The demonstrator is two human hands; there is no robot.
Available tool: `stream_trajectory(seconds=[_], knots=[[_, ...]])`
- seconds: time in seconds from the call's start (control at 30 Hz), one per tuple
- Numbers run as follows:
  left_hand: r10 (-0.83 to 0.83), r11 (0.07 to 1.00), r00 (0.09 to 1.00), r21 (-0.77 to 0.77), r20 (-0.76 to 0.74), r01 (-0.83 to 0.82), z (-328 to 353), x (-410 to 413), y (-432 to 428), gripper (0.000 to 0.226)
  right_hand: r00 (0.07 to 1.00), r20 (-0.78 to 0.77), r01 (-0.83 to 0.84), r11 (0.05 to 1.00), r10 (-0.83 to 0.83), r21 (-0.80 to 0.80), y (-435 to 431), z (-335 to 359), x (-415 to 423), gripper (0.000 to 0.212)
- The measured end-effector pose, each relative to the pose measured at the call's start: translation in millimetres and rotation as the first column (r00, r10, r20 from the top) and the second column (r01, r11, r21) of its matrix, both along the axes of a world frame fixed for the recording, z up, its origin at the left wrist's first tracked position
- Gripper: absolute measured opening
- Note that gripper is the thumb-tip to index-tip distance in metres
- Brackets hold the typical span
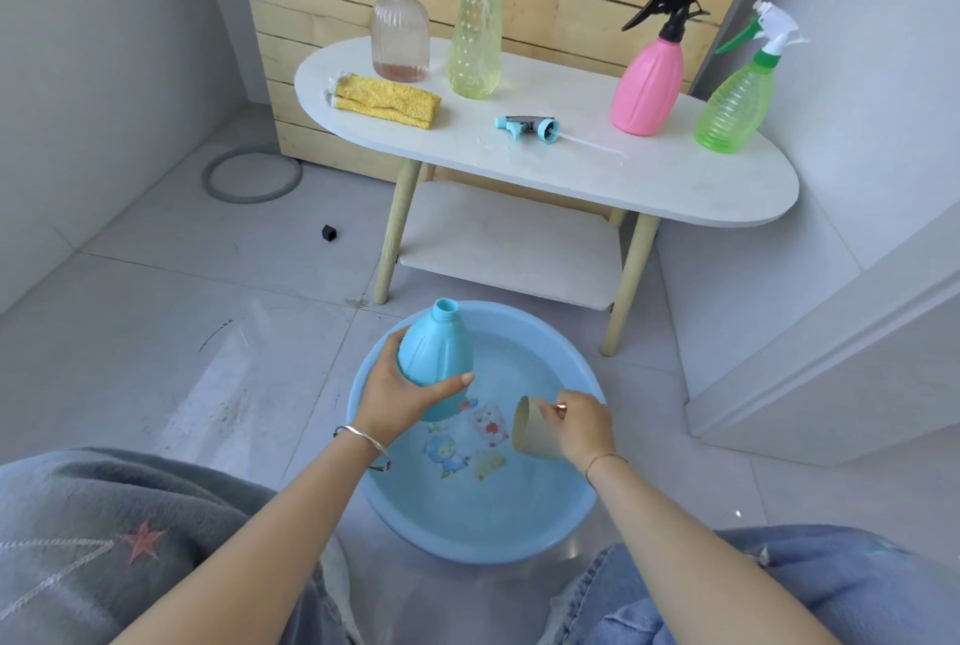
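My left hand [397, 397] grips a light blue bottle [435, 358] with its cap off, held nearly upright over a blue basin [363, 384] of water on the floor. My right hand [576, 428] holds a tan cup [530, 428] tilted on its side, mouth facing left, just above the water. The bottle's blue spray head [530, 128] with its tube lies on the white oval table [597, 176] behind the basin.
On the table stand a brown-topped clear spray bottle [400, 36], a yellow one [474, 46], a pink one [649, 83] and a green one [732, 109]. A folded yellow cloth [387, 101] lies at its left. A grey ring [252, 175] lies on the tiled floor.
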State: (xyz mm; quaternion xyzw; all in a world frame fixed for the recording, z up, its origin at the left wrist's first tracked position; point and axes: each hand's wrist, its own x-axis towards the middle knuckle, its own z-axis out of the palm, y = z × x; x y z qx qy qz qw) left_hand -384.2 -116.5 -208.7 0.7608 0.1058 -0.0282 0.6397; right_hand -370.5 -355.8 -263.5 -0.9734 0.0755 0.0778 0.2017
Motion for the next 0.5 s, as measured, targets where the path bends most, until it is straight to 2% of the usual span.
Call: stream_trajectory(seconds=[0.13,0.23,0.33,0.43,0.5], knots=[[0.009,1.0,1.0,0.024,-0.008,-0.009,-4,2,3,0.075,0.984,-0.071,-0.175,0.971,0.166,-0.165,4,-19,-11,0.043],[0.025,0.999,0.999,0.032,-0.02,-0.025,-8,3,5,0.08,0.966,-0.134,-0.245,0.952,0.222,-0.184,7,-29,-15,0.029],[0.031,0.998,0.999,0.052,-0.02,-0.03,-9,5,7,0.084,0.943,-0.202,-0.298,0.942,0.265,-0.155,16,-37,-16,0.018],[0.027,0.998,1.0,0.061,-0.012,-0.026,-8,5,6,0.082,0.937,-0.254,-0.263,0.963,0.241,-0.059,26,-44,-21,0.023],[0.023,0.998,1.0,0.057,-0.01,-0.023,-7,5,5,0.082,0.952,-0.249,-0.172,0.983,0.181,0.057,31,-45,-25,0.032]])
